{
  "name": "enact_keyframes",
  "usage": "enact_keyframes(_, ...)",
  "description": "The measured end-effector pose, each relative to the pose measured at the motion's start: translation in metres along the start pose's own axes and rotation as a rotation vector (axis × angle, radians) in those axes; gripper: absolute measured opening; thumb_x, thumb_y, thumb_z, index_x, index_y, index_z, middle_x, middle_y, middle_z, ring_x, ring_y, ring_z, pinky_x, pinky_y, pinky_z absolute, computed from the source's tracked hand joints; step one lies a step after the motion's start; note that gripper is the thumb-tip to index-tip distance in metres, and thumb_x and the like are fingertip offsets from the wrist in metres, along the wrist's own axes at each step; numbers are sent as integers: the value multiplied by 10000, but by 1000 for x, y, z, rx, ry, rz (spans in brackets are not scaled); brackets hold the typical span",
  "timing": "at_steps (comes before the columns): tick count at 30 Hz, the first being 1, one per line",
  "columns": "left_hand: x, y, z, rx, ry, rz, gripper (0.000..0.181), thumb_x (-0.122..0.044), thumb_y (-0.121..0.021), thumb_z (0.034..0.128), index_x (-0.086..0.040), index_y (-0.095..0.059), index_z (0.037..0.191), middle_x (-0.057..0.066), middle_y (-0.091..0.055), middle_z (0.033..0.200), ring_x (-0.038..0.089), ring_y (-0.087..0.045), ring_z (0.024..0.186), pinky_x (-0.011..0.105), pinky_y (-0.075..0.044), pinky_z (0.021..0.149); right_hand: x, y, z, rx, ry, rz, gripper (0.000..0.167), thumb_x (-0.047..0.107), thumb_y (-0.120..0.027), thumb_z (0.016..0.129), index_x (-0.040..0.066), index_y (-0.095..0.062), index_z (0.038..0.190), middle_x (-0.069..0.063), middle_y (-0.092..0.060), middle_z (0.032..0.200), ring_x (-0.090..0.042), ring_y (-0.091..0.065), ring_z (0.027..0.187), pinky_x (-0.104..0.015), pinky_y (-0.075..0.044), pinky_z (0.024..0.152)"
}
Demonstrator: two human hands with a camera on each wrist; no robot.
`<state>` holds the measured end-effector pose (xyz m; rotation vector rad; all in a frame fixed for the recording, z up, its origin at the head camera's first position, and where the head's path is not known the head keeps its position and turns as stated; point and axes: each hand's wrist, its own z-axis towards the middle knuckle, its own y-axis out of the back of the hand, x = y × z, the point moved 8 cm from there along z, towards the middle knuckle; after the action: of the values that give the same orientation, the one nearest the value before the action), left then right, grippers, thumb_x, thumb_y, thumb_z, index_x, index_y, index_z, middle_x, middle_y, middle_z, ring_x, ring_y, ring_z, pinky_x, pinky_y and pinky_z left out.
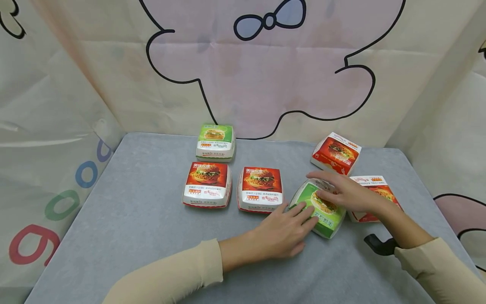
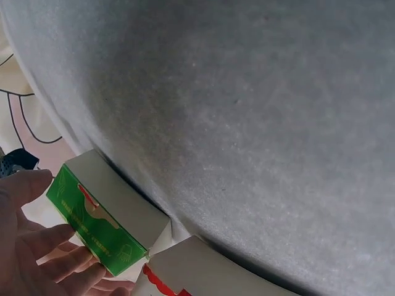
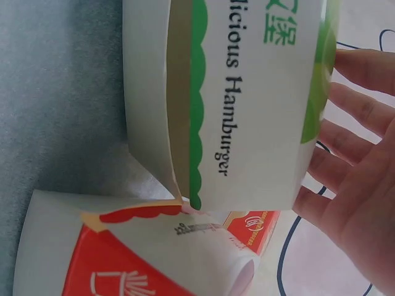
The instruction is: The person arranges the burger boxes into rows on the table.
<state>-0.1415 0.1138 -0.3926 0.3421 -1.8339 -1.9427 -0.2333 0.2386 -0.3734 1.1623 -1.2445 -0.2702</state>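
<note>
Gray tabletop [image 1: 152, 185]; landmark: central red box [image 1: 261, 183]. Left: end red box [image 1: 207, 181]; behind-left: rear green box [image 1: 215, 141]; look aligned. Right: skewed green box [image 1: 328, 215], left hand [image 1: 282, 233] and right hand [image 1: 350, 193] touching, fingers extended. Farther right: far red box [image 1: 337, 153], partly hidden near red box [image 1: 382, 192], apparently unaligned.

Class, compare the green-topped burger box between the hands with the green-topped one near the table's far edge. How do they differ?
Pose: the near green box sits turned at an angle; the far green box sits nearly square to the table.
Contact: the left hand and right hand touch the near green box; neither touches the far green box.
Shared: both have green tops with a burger picture.
</note>
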Motion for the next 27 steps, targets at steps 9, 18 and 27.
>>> enact_keyframes(9,1,0,2,21,1,-8,640,-527,-600,935,-215,-464,1477,19,-413,1523,193,-388,1399,444,-406,1078,-4,1,-2,-12,-26,-11,510,237,-687,951,114,-528,1420,-166,-489,1466,-417,-409,1358,-669,-386,1005)
enact_keyframes(18,-6,3,2,3,-38,13,623,-502,-581,947,-281,-429,1509,-1,-388,1549,192,-389,1391,453,-396,1072,-7,5,-4,-57,-65,-75,540,286,-705,937,79,-537,1407,-196,-510,1438,-431,-451,1320,-686,-378,997)
enact_keyframes(27,-12,1,2,20,-61,27,644,-528,-565,951,-317,-388,1534,-4,-352,1578,187,-389,1395,453,-400,1058,-11,7,-6,-82,-91,-120,564,351,-675,954,81,-522,1426,-212,-500,1448,-427,-572,1195,-665,-452,921)
